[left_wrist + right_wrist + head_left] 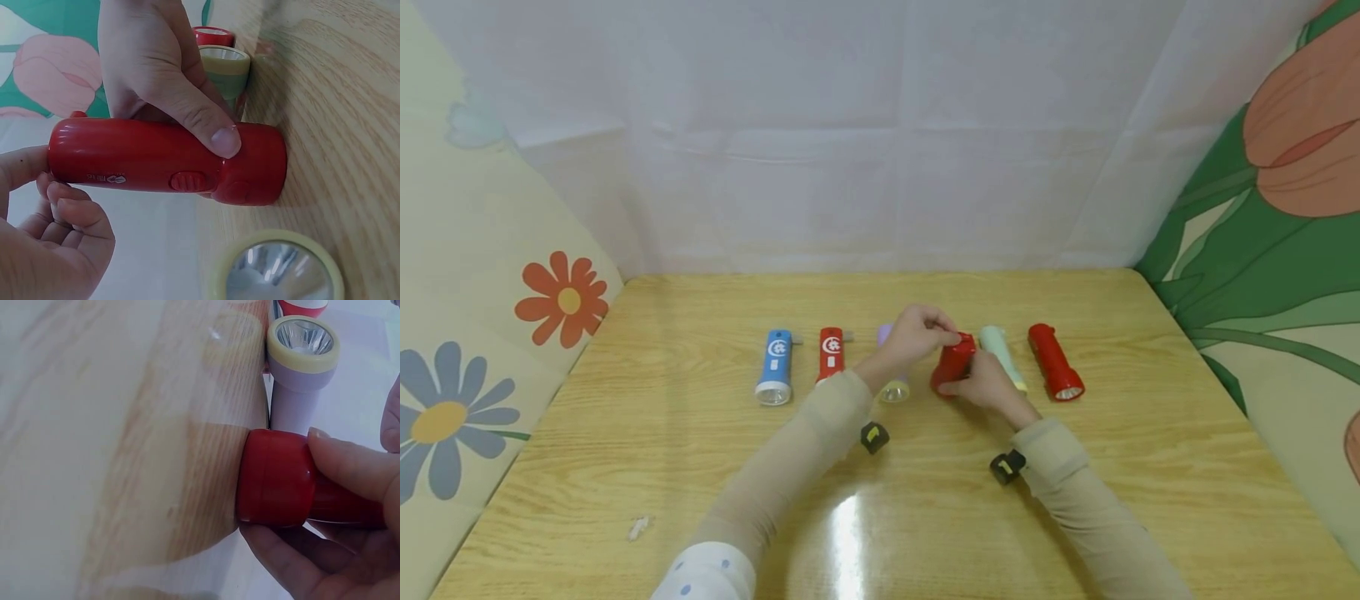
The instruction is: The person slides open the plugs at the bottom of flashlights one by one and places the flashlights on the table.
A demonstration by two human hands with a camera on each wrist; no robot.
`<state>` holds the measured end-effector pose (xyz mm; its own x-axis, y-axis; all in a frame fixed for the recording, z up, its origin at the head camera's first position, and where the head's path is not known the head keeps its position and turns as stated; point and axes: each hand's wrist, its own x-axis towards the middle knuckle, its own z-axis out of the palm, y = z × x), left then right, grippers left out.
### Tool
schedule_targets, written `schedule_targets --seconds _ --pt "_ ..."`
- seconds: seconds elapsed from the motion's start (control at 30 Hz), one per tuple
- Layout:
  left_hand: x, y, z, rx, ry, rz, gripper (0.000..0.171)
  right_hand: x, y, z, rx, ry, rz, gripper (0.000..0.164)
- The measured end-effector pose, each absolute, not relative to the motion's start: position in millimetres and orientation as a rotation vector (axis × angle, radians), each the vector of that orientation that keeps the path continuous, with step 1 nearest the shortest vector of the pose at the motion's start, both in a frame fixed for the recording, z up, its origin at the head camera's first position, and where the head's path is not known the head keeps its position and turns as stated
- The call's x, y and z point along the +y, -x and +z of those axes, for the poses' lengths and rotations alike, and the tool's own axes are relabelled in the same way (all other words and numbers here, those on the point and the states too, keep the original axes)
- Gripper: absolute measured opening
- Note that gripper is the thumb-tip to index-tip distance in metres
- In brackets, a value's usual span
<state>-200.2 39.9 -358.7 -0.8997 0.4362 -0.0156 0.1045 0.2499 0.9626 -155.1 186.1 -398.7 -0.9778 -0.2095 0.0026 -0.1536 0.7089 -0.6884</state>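
Note:
A red flashlight (953, 363) stands nearly upright, its wide head down at the tabletop. My right hand (988, 383) grips it low down, the thumb lying along the body near the head in the left wrist view. At the tail end, my left hand (916, 335) pinches the edge with bent fingers; its other fingers (81, 219) are curled beside the flashlight. A sliding switch (188, 181) shows on the red body. Just left of it lies a purple flashlight (894, 390) with a yellow rim, and a mint-green flashlight (997, 342) lies just right, partly behind my right hand.
Farther left lie a blue flashlight (777, 367) and another red flashlight (831, 350), each with a small piece sticking out near its tail. A third red flashlight (1055, 362) lies at the right. A small whitish scrap (638, 527) is on the wooden table (700, 442) at front left.

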Motion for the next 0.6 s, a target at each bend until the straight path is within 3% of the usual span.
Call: schedule_targets --seconds 0.6 --pt "43.7 202.3 -359.6 2.282 -0.542 1.698 0.011 185.8 156.2 -399.3 2.862 0.305 -1.092 0.054"
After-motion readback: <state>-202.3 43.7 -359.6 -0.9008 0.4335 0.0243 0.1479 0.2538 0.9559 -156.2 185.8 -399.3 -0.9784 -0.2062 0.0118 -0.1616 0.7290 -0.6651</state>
